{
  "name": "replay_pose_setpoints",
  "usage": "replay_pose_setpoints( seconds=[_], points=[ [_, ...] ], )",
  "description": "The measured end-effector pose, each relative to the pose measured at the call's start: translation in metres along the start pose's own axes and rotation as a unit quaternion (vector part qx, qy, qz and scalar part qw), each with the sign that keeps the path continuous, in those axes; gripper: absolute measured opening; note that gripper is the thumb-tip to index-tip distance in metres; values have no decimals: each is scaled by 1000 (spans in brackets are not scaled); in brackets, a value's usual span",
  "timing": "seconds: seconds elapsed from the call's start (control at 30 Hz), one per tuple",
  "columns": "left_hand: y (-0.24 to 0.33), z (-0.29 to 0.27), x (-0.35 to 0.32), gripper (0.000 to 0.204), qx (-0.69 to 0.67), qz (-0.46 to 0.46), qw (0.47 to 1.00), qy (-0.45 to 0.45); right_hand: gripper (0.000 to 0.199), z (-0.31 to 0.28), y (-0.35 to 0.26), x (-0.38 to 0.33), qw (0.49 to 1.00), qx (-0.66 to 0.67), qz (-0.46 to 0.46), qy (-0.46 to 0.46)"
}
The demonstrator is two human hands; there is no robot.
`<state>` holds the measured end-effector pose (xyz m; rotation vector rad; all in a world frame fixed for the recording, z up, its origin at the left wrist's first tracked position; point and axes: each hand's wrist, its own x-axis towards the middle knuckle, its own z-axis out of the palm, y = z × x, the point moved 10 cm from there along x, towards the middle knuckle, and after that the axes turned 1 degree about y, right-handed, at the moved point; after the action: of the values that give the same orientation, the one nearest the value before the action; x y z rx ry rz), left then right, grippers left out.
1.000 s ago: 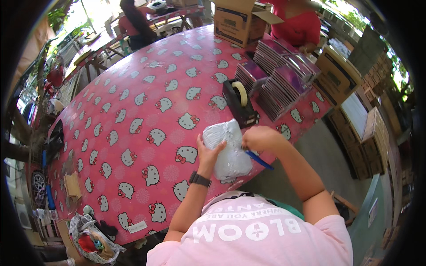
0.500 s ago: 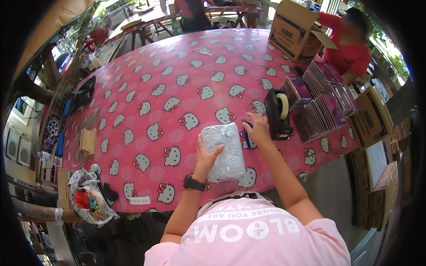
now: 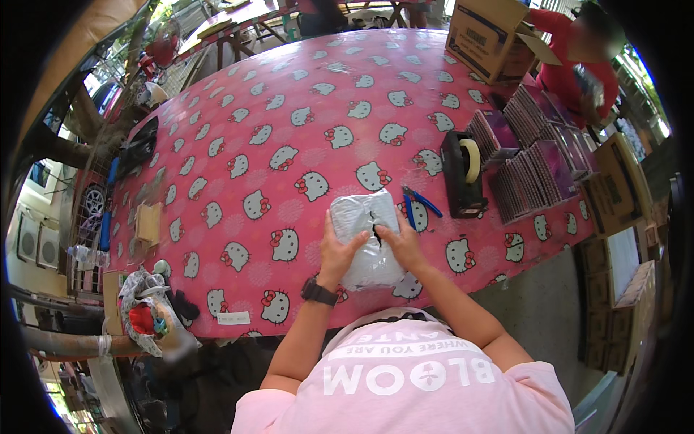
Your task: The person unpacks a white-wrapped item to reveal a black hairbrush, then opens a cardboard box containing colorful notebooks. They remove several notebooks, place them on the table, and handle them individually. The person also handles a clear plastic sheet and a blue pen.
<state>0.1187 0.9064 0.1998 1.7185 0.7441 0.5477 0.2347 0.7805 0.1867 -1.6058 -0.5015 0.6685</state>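
Right at the centre of the frame, both hands rest on a grey plastic mailer bag (image 3: 366, 235) that lies flat on the pink cartoon-cat tablecloth (image 3: 289, 130), near the table's lower edge. The left hand (image 3: 338, 253), with a dark wristwatch (image 3: 318, 292) just below it, lies flat on the bag's left half with its fingers spread and pressed down on the plastic. The right hand (image 3: 402, 244) covers the lower right part of the bag, fingers close together and curled slightly toward the bag's middle, where a small dark mark shows; whether they pinch anything there I cannot tell. Just to the right of the bag, touching or nearly touching its upper right corner, lie blue-handled pliers (image 3: 418, 205). Further right stands a black tape dispenser (image 3: 463, 175) with a pale roll of tape, and beyond it, toward the right of the frame, rows of purple flat packs (image 3: 531, 163) stand on edge. In the upper right sits an open cardboard box (image 3: 486, 36), with another person in a red top (image 3: 578, 54) beside it. At the left edge of the table lies a small tan box (image 3: 148, 223), and in the lower left a bag of mixed items (image 3: 148, 318) hangs off the table's edge.
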Motion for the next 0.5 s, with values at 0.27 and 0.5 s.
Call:
replay_pose_setpoints(
  seconds=[0.27, 0.5],
  points=[
    [1, 0, -3, 95, -74, 13, 997, -2, 73, -11, -18, -4, 975, -170, -136, 46],
    [-5, -15, -38, 95, 23, 8, 987, 156, 35, 8, -76, -22, 910, -368, -171, 84]
  ],
)
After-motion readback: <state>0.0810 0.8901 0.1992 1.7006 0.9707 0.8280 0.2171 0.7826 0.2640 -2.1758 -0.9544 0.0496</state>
